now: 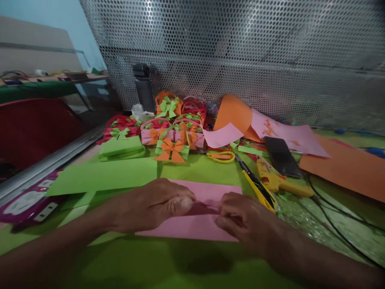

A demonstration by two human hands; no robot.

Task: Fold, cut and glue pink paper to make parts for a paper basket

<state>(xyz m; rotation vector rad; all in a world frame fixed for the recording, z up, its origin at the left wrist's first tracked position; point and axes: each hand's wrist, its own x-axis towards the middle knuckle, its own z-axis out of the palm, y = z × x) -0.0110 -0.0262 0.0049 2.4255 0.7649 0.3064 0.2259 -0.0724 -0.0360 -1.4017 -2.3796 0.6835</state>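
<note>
Pink paper (192, 228) under hands (161, 202) — bags (149, 137) behind, insides hidden.

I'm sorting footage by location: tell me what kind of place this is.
Likely a papercraft work table: pink paper, small bags with bows, and what looks like a glue gun.

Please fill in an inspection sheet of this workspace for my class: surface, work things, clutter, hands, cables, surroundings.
Surface: green covering, bare in front of the pink paper.
Work things: pink paper under both hands; its middle is partly hidden.
Clutter: phone and yellow glue gun at the right; bow-trimmed paper items at the back.
Hands: left hand and right hand both touch the pink paper; grip unclear.
Cables: black cables run at the right.
Surroundings: perforated metal panel behind; dark bottle before it.
</note>
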